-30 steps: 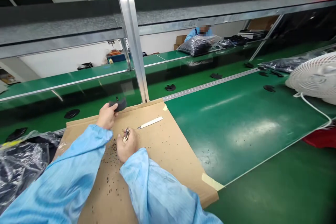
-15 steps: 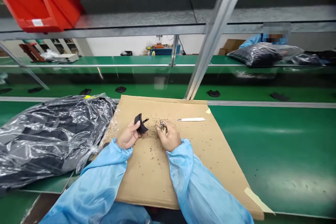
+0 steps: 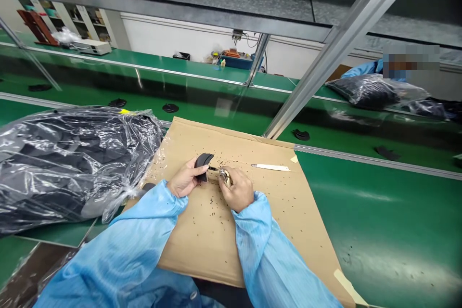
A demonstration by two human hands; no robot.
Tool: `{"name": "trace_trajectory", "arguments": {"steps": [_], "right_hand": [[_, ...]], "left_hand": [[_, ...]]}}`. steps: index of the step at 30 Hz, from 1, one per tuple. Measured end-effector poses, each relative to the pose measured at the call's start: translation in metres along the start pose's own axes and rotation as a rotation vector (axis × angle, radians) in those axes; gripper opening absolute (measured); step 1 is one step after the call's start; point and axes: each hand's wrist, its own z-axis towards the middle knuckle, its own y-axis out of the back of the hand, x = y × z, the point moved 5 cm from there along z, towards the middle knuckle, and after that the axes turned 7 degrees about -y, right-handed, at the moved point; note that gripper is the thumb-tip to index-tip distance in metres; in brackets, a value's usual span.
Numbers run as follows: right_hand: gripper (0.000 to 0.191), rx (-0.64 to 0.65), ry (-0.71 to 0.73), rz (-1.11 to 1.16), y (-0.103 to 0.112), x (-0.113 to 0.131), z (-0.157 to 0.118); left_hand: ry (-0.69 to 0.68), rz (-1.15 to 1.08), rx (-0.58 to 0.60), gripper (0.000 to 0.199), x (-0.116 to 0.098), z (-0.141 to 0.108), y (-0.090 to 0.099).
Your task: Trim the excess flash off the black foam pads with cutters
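Pliers at stub of black part

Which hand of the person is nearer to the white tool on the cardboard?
Right. The right hand is close by, just left of the white tool; the left hand is farther left, holding a black piece.

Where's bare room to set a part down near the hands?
Best: glossy green benchtop right of the flat brown sheet, this side of the silvery rail; few dark specks. Tighter: sheet's lower middle, between light-blue sleeves, lightly specked. Crowded: around left hand and right hand, more specks; left, clear plastic bag.
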Motion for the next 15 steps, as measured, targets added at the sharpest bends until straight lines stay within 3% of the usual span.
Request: {"name": "trace_trajectory", "arguments": {"steps": [15], "right_hand": [[0.025, 0.029, 0.009, -0.116, -0.0002, 0.0007, -0.0009]], "left_hand": [[0.022, 0.001, 0.007, 0.049, 0.0002, -0.0036, -0.0014]]}}
